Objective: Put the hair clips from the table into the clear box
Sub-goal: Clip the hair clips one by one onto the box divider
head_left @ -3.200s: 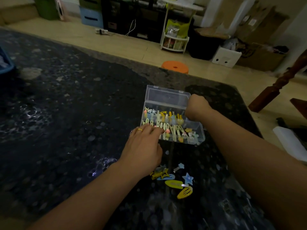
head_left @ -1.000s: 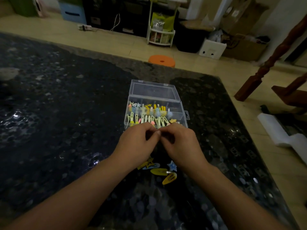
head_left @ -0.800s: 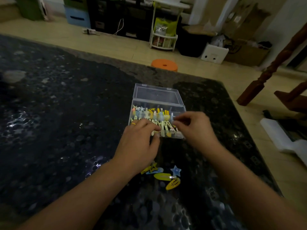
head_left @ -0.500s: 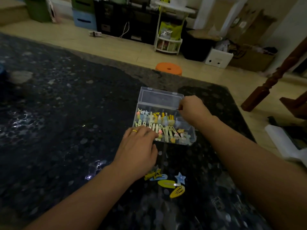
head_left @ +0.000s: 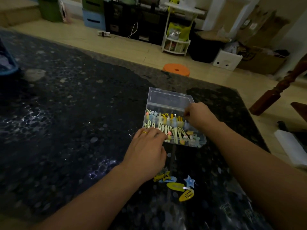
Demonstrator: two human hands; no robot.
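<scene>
Clear box (head_left: 196, 143) on dark table (head_left: 66, 130), lid open toward 12 o'clock, packed with rows of hair clips (head_left: 167, 128). Left hand (head_left: 146, 153) at box's 7 o'clock corner, fingers curled on rim. Right hand (head_left: 199, 116) over 3 o'clock side, fingers bunched; pinch contents unclear. Loose clips (head_left: 176, 185) on table at 6 o'clock.

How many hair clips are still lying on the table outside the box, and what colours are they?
Loose hair clips on the table, near side of the clear box:
Yellow oval clips: 2
Yellow star clip: 1
Blue star clip: 1
Blue oval clip: 1
Total: 5
</scene>
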